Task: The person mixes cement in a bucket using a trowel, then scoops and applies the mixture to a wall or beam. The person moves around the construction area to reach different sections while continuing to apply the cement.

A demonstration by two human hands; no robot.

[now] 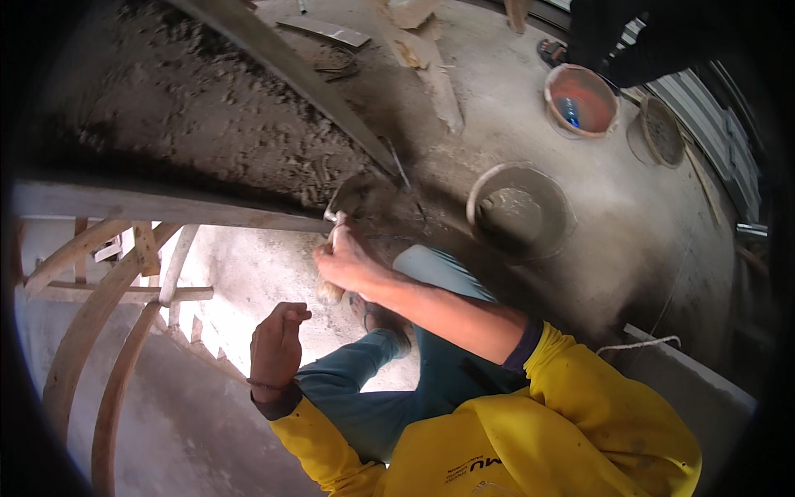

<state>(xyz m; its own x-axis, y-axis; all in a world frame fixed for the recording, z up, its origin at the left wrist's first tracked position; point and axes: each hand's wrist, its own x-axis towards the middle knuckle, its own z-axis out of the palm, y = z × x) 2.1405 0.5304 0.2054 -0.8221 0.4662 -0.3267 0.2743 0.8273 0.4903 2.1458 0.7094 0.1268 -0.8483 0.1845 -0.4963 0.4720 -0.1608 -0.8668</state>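
My right hand [344,255] is closed around the handle of a trowel. The trowel's mortar-smeared blade [363,197] rests at the end of a low wooden form board [174,203], by the open corner of the mortar bed. Rough grey mortar [207,108] fills the space between this board and a second, slanting board [290,70]. Over the floor to the left, my left hand [277,348] is raised with its fingers curled together, and nothing shows in it. Much of the trowel's handle is hidden by my right hand.
A bucket of wet mortar [520,211] stands to the right. Farther back are a reddish bucket [584,99], a grey bucket [660,132] and another person's dark-clothed legs [654,41]. Curved wooden framing [108,331] stands at left; wood planks [435,74] lie at the back.
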